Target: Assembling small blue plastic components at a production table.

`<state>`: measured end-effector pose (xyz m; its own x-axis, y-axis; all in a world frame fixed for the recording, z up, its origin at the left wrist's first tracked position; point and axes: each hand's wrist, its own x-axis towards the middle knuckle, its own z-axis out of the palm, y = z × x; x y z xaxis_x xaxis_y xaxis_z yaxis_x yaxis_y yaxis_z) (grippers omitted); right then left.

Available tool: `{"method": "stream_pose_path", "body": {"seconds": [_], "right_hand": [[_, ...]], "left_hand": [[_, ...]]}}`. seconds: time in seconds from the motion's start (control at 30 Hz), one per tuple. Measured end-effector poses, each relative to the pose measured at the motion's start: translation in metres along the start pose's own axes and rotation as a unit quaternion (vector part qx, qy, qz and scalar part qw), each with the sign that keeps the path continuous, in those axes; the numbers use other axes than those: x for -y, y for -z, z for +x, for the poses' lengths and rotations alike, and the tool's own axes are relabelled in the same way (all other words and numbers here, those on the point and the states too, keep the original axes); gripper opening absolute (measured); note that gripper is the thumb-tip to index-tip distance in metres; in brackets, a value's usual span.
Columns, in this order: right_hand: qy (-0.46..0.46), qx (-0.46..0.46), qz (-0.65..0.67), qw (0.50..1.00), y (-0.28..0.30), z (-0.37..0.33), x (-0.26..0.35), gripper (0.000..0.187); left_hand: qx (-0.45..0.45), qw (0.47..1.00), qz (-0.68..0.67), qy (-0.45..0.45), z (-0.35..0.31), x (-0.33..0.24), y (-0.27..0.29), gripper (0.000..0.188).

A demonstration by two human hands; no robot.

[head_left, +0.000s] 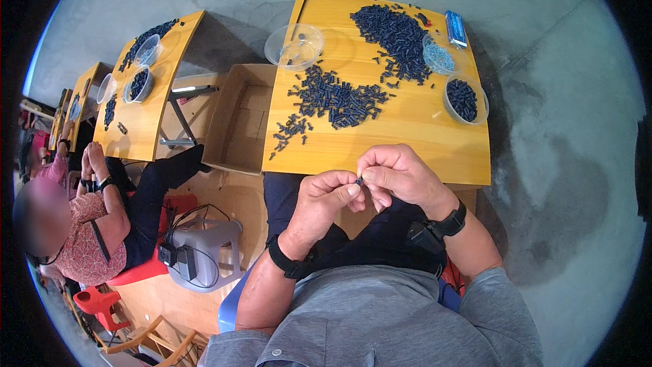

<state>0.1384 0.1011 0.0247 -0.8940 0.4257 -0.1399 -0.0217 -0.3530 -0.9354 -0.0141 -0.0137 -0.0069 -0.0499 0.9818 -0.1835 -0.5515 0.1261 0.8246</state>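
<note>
Presumably for fine control, the left hand (320, 202) pinches a small dark piece (358, 181) by the near edge of the table (445, 146), the right hand (405, 175), thumb and finger together, also clamps it, and a bowl (483, 107) sits seemingly within reach.

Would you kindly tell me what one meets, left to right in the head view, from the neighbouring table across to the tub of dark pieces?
Neighbouring yellow table, brown cardboard box, left hand, small dark piece, right hand, clear tub of dark pieces.
</note>
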Motion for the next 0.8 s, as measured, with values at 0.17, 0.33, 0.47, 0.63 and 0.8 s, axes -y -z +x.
{"method": "stream_pose_path", "body": {"seconds": [0.17,0.33,0.47,0.63,0.8], "right_hand": [[-0.029,0.016,0.012,0.999,0.000,0.002,0.001,0.015],[-0.001,0.013,0.039,0.999,0.009,-0.001,-0.012,0.015],[0.003,0.051,0.050,0.997,0.016,-0.002,-0.014,0.014],[0.006,0.023,0.029,0.999,0.013,-0.003,-0.004,0.015],[0.030,-0.005,0.036,0.999,0.008,-0.003,0.001,0.014]], "left_hand": [[0.003,1.000,0.004,0.000,-0.001,0.000,0.001,0.009],[0.011,1.000,-0.003,0.019,0.000,0.000,-0.006,0.009],[0.028,0.998,0.031,0.039,-0.001,0.002,-0.007,0.011],[0.024,0.998,0.060,0.026,0.001,-0.007,-0.013,0.011],[0.010,0.998,0.067,-0.020,0.002,-0.009,-0.020,0.012]]}}
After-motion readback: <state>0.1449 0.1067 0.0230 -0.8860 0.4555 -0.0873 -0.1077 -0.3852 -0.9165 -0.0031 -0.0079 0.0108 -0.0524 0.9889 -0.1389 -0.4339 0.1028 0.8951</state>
